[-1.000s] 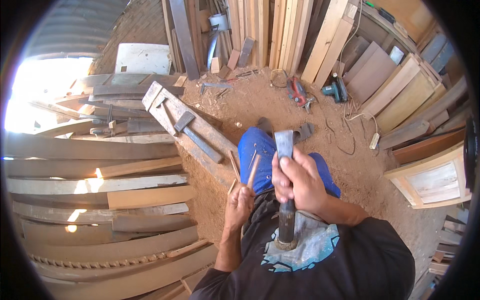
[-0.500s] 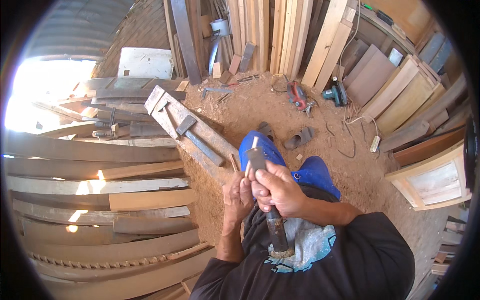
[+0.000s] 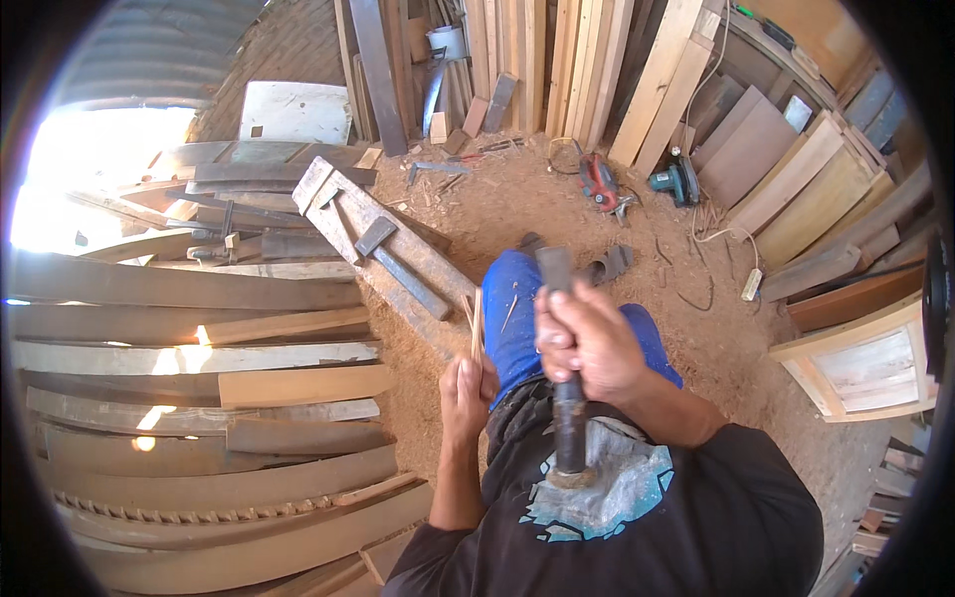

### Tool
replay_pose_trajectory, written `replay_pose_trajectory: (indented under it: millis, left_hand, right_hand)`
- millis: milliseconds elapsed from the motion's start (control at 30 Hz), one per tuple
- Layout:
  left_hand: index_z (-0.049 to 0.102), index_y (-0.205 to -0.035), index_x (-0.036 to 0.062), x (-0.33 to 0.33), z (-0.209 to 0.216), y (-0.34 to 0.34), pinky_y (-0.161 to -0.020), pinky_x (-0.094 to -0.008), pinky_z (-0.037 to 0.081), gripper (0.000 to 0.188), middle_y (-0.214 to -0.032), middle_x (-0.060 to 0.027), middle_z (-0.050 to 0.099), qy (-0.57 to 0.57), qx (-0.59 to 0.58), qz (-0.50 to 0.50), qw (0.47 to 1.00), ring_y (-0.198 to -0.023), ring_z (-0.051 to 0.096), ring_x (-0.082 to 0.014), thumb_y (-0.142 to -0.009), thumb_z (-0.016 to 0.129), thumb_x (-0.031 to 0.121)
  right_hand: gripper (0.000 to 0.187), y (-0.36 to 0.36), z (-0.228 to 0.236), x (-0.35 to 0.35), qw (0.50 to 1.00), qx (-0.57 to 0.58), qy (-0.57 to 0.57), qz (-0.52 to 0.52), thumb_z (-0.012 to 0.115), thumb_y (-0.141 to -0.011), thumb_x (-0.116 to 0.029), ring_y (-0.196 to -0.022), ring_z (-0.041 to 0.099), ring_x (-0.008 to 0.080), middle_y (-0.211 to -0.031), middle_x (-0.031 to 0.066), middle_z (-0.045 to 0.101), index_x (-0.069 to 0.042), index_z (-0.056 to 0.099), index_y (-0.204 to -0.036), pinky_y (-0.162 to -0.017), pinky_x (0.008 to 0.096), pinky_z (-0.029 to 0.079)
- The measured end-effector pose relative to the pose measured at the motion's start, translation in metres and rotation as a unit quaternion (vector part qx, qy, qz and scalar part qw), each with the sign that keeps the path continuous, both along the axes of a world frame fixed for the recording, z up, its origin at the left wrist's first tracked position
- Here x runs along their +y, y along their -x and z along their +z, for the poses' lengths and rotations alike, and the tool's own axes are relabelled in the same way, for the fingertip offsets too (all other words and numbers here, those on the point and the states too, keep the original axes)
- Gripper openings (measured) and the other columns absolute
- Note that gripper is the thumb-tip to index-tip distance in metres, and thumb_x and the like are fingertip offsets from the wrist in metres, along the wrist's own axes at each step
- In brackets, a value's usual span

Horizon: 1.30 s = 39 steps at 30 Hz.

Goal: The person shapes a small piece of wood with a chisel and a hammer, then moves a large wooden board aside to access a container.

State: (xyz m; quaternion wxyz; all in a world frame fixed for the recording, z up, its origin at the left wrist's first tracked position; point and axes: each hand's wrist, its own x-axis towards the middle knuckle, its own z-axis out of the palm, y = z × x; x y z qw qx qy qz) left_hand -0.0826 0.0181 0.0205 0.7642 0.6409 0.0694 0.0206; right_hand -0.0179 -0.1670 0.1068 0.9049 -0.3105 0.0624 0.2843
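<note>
My right hand (image 3: 595, 338) grips a chisel (image 3: 570, 433), its flat grey blade pointing away from me and its dark handle end close to my shirt. To the left, my closed left hand (image 3: 468, 393) pinches thin wooden sticks (image 3: 477, 323) that poke up past the fingers. The chisel blade and the sticks are apart. A thin wood sliver (image 3: 511, 310) lies on my blue trouser leg. Beyond my left hand, a hammer (image 3: 413, 284) with a metal head rests on a worn plank (image 3: 438, 269).
Stacked boards (image 3: 199, 289) fill the left side. Upright planks (image 3: 572, 70) lean at the back. A red power tool (image 3: 600, 182), a green circular saw (image 3: 675, 182) and a sandal (image 3: 612, 263) lie on the sawdust floor. A framed wooden panel (image 3: 865, 358) stands at right.
My hands have separated: the right has moved right and upward with the chisel, off the stick. The left has dropped slightly. A sliver now shows on my trouser leg.
</note>
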Motion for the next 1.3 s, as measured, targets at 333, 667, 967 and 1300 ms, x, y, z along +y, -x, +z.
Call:
replay_pose_trajectory:
  millis: [333,667,967,1300]
  left_hand:
    - [0.053,-0.086,0.0061,-0.011,0.004,-0.001,-0.051,-0.0217,0.034,0.032,-0.07,0.0025,0.051,0.123,0.009,-0.083,0.989,-0.059,0.043,-0.0042,-0.102,0.042,0.032]
    - [0.055,-0.09,0.002,0.007,-0.021,0.034,-0.047,-0.0218,0.034,0.032,-0.062,0.0004,0.046,0.045,0.034,-0.08,0.995,-0.051,0.041,-0.007,-0.102,0.043,0.03]
    - [0.051,-0.084,0.0057,-0.014,0.004,-0.026,-0.045,-0.0212,0.03,0.035,-0.057,0.0038,0.04,0.099,0.006,-0.017,0.995,-0.048,0.036,-0.0056,-0.103,0.039,0.032]
    - [0.059,-0.085,0.0015,0.007,-0.008,0.037,-0.048,-0.0284,0.04,0.029,-0.06,-0.0033,0.053,-0.267,-0.055,-0.13,0.953,-0.051,0.051,-0.011,-0.099,0.043,0.022]
  right_hand:
    - [0.018,0.023,0.001,0.018,0.995,-0.031,0.02,0.094,0.045,-0.1,-0.029,-0.044,0.034,0.0039,-0.065,-0.0024,0.039,-0.01,0.046,-0.1,-0.042,0.023,0.037]
    - [0.018,-0.023,-0.003,-0.033,0.973,-0.157,0.158,-0.064,0.049,-0.098,-0.023,-0.044,0.039,0.0041,-0.065,0.0,0.048,-0.005,0.049,-0.099,-0.041,0.0212,0.038]
    - [0.017,-0.007,-0.008,0.018,0.999,-0.009,0.017,0.042,0.046,-0.099,-0.023,-0.045,0.037,0.0057,-0.07,0.0013,0.047,-0.007,0.048,-0.104,-0.042,0.024,0.039]
    - [0.02,0.017,0.025,-0.025,0.992,-0.083,0.064,-0.066,0.045,-0.099,-0.028,-0.043,0.033,0.005,-0.064,-0.0023,0.039,-0.008,0.045,-0.1,-0.041,0.0241,0.036]
